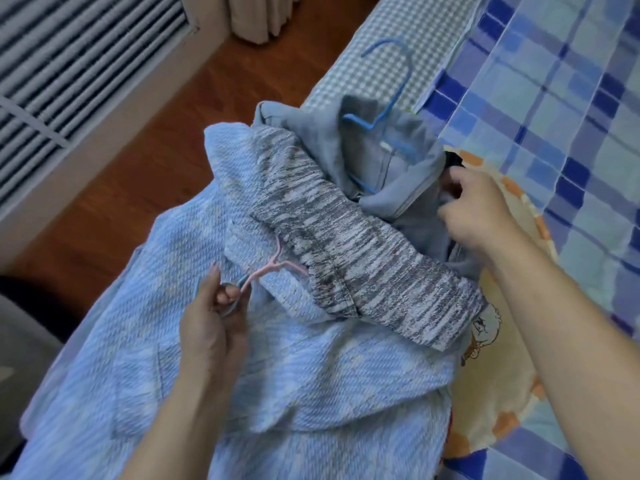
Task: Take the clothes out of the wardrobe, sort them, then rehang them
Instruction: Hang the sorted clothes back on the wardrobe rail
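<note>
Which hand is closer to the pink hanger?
Left. The left hand grips hanger hooks right at the pink hanger on the light blue garment. The right hand is across the pile, at the grey-blue garment.

Pink hanger (273, 266): arms buried under light blue knit top (311, 375) and grey marled garment (363, 251). Blue hanger (389, 98) partly inside grey-blue hoodie (391, 168). Right hand (474, 209) fingertips blurred, grip unclear. Top cut off at bottom edge.

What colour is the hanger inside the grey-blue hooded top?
Blue hanger, clearest in the head view, its hook lying on the checked cloth.
</note>
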Demonstrator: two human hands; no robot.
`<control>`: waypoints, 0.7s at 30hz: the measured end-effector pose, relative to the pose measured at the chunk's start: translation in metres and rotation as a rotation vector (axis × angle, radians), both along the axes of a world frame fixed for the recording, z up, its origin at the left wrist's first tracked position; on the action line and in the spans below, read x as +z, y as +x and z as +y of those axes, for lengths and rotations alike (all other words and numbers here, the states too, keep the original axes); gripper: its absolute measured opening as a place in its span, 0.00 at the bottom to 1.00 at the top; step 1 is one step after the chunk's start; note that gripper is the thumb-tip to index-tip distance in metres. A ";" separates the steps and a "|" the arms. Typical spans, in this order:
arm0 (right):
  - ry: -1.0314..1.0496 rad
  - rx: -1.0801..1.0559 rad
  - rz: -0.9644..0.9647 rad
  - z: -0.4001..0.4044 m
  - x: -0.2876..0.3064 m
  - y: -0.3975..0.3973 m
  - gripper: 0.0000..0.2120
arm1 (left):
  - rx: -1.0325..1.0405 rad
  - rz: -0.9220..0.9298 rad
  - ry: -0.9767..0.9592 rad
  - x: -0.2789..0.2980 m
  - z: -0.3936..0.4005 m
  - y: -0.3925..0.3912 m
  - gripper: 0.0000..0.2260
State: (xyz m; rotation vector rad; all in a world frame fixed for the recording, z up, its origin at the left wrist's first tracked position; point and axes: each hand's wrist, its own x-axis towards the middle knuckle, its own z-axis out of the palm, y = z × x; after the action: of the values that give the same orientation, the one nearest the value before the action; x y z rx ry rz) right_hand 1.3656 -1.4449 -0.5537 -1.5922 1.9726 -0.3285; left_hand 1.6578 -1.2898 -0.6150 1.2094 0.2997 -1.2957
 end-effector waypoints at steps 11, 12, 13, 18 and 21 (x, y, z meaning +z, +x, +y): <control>0.209 0.256 -0.154 0.166 0.036 0.064 0.20 | -0.384 -0.212 -0.162 0.138 -0.004 -0.016 0.18; 0.201 0.258 -0.169 0.168 0.041 0.067 0.20 | -0.446 -0.221 -0.199 0.151 -0.003 -0.016 0.17; 0.196 0.260 -0.173 0.174 0.052 0.071 0.21 | -0.494 -0.241 -0.239 0.165 -0.001 -0.018 0.16; 0.147 0.040 -0.130 0.213 0.089 0.069 0.25 | -0.802 -0.449 -0.409 0.223 0.020 -0.063 0.12; -0.004 0.045 -0.236 0.218 0.111 0.068 0.31 | -0.860 -0.567 -0.444 0.248 0.041 -0.086 0.15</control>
State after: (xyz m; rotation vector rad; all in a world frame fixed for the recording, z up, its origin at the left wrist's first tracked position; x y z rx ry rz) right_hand 1.4341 -1.2268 -0.4427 -1.5226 1.7560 -0.4798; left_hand 1.5713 -1.2483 -0.3666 1.2891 -0.9681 -1.5318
